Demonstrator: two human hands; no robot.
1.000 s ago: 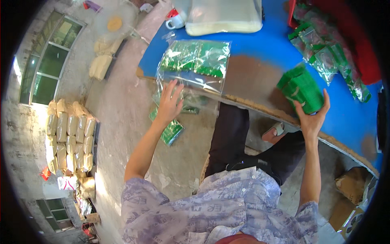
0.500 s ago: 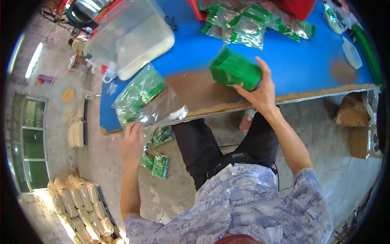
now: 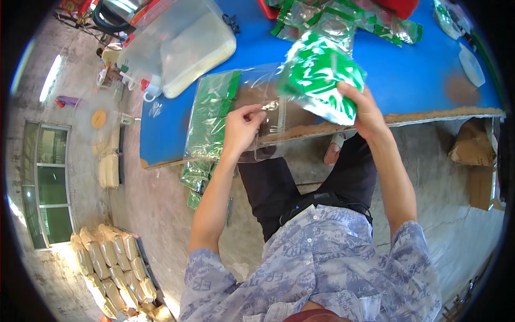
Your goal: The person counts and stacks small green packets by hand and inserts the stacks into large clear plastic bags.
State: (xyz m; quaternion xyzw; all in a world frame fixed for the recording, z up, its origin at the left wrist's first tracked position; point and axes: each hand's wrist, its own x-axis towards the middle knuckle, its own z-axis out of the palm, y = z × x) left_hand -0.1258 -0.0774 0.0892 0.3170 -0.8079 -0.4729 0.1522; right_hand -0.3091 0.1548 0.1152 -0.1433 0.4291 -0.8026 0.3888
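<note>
In my right hand point(image 3: 366, 110) is a stack of shiny green and silver packets point(image 3: 322, 72), its thumb on top, tilted above the table's near side. To its left, a large clear plastic bag point(image 3: 268, 134) lies along the table edge, and its lower end hangs over. Green packets point(image 3: 210, 107) fill the left part of the bag. Over the bag's middle is my left hand point(image 3: 244, 126), fingers curled and pinched together at the film. The bag's right side reaches near the held stack.
Loose green packets point(image 3: 338, 21) are heaped at the blue table's point(image 3: 407, 75) back. A clear plastic bin point(image 3: 201, 51) stands back left, beside a white mug point(image 3: 152, 88). More green packets point(image 3: 196, 172) are below the left edge. Filled sacks point(image 3: 110, 268) are stacked on the floor.
My left hand has moved up and right from the bag's lower left corner to its middle. The bag now lies flatter and straighter. The right hand's packets have turned, showing their broad face.
</note>
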